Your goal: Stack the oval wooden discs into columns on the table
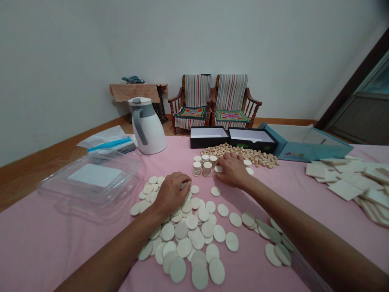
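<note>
A loose pile of round, pale wooden discs (pixel 191 222) spreads over the pink cloth. My left hand (pixel 172 194) rests on the pile's upper part, fingers bent, with the edge of a disc (pixel 182 185) showing between thumb and fingers. Farther away, short stacks of discs (pixel 207 168) stand in rows. At their right end my right hand (pixel 231 169) has its fingers closed around a stack (pixel 218 169); the hand hides part of the stacks, and more discs (pixel 247 163) show beyond it. A single disc (pixel 215 191) lies just in front of the right hand.
Small wooden beads (pixel 258 157) lie behind the stacks, before two black open boxes (pixel 209 142) and a blue box (pixel 313 152). Square wooden pieces (pixel 346 188) are heaped at right. On the left are a white jug (pixel 151 132), a clear plastic container (pixel 91 190) and a packet (pixel 112 144).
</note>
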### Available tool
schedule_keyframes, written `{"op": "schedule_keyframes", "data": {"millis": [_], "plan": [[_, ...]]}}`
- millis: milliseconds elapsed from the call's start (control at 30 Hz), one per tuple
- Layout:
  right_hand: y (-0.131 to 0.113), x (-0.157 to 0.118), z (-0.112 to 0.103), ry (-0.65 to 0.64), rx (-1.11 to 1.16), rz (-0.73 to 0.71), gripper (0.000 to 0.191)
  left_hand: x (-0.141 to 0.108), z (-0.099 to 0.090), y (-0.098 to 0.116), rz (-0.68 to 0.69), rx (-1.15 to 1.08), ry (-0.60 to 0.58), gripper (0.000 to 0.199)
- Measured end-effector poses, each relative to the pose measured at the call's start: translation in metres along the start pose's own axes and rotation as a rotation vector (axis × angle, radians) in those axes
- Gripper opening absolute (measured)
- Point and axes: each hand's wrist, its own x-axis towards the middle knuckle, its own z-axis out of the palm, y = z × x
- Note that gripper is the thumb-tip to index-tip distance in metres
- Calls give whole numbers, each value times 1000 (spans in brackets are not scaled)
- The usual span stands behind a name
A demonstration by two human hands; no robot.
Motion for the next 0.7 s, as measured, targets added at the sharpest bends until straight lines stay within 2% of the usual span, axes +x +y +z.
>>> {"op": "schedule_keyframes", "data": {"millis": [200, 300, 400, 467, 567, 700], "plan": [[7, -9, -12, 72, 88, -9, 31, 0, 1, 0, -2, -7, -12, 14], [14, -24, -18, 131, 207, 1, 19, -1, 3, 0, 14, -9, -29, 15], [14, -45, -13, 69, 374, -60, 14, -2, 5, 0, 73, -2, -74, 19], [9, -58, -5, 15, 466, -126, 22, -2, 5, 1, 120, -1, -118, 20], [-4, -68, 7, -38, 506, -202, 32, -2, 5, 1, 162, -1, -167, 20], [-14, -68, 12, -70, 490, -249, 30, -2, 5, 0, 174, 8, -178, 20]]}}
